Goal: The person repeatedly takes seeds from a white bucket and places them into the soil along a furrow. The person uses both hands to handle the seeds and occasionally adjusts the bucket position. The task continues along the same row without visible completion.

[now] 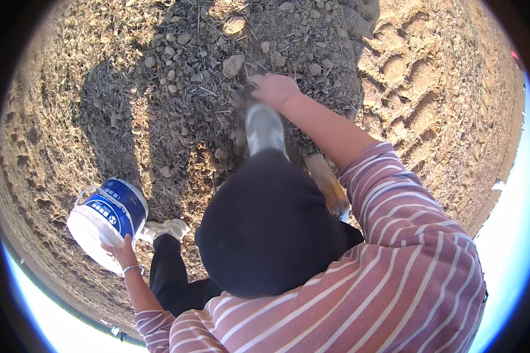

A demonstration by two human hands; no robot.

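My left hand (120, 253) grips the lower edge of a blue and white plastic bucket (119, 205), thumb against its side; a bangle circles the wrist. The bucket tilts on the ground at the left and bears writing. Stretched forward, my right hand (276, 90) is at the dry soil (212, 106), near a large stone (233, 66). Its fingers are partly bent and blurred; whether they hold anything cannot be told. A large dark rounded cloth shape (265, 225) with a grey, pale-edged piece (265, 128) in front hides the ground between my arms.
Stones and dry plant litter cover the soil ahead. Beside the bucket is a light shoe (170, 228) below a dark trouser leg (170, 260). A brown, worn object (324, 181) lies near my right arm. Deep ridged tracks (402, 75) mark the soil at the right.
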